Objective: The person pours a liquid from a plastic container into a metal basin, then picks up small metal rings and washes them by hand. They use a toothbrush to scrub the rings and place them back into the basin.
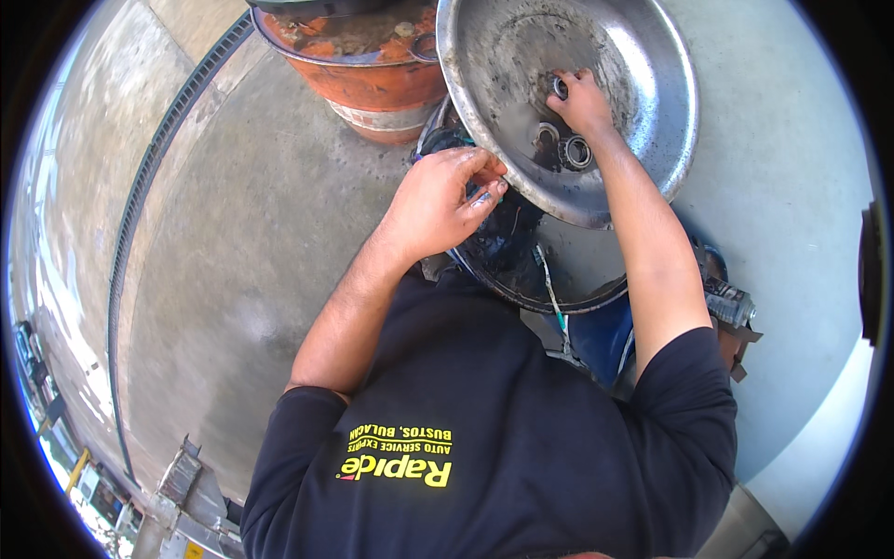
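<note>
A wide metal basin (684, 112) with dark, greasy residue is in front of me, tilted over a black-rimmed tub. Inside it, my right hand (585, 104) pinches a small ring-shaped bearing (560, 88) between thumb and fingers. Two more metal rings lie below that hand: a bearing ring (576, 152) and, beside it, a darker ring (547, 136) partly sunk in grime. At the basin's near left rim is my left hand (449, 197), its grease-stained fingers curled together. Whatever they hold, if anything, is hidden.
An orange drum (372, 88) with dirty contents stands at the far left. Under the basin sits the dark tub (596, 296), with a thin brush-like stick (549, 284) in it. A spray can (731, 306) is beside my right arm. A floor grate (140, 200) curves along the left.
</note>
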### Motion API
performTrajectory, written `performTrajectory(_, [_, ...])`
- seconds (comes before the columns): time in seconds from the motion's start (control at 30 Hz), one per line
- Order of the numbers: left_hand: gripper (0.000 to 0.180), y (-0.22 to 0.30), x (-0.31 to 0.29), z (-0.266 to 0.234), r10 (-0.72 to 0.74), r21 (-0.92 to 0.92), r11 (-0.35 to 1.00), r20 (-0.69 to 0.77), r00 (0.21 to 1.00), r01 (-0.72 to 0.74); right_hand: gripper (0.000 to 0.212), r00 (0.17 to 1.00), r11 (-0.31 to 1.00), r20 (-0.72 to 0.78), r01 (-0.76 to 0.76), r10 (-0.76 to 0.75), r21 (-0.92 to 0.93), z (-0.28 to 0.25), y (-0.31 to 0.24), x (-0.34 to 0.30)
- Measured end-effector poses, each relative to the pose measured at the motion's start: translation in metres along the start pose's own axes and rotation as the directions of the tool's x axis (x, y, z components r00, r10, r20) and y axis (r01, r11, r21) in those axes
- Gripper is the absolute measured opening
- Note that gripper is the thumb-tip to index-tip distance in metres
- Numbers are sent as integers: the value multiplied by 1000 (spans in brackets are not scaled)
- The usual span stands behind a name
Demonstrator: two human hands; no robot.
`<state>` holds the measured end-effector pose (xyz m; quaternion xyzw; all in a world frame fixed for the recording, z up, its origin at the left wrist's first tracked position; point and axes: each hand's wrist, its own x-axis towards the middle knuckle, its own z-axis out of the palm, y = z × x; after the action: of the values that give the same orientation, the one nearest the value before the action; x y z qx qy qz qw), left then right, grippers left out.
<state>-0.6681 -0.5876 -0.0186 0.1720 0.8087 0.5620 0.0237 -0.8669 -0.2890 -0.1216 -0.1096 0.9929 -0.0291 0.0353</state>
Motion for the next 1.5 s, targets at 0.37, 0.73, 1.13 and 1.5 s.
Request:
performTrajectory(0.37, [20, 11, 5, 1, 14, -25, 1000, 29, 999, -13, 55, 990, 966, -104, -66, 95, 249, -2, 5, -9])
performTrajectory(0.73, [30, 38, 40, 7, 65, -36, 997, 16, 998, -65, 54, 957, -38, -266, 272, 112, 962, -97, -61, -119])
performTrajectory(1.13, [45, 76, 58, 33, 388, -43, 914, -198, 900, -403, 66, 959, -630, -277, 179, -60, 756, -118, -72, -193])
performTrajectory(1.5, [20, 106, 55, 34, 490, 74, 868, -290, 822, -491, 70, 940, -380, -334, 286, -66, 880, -140, -72, -205])
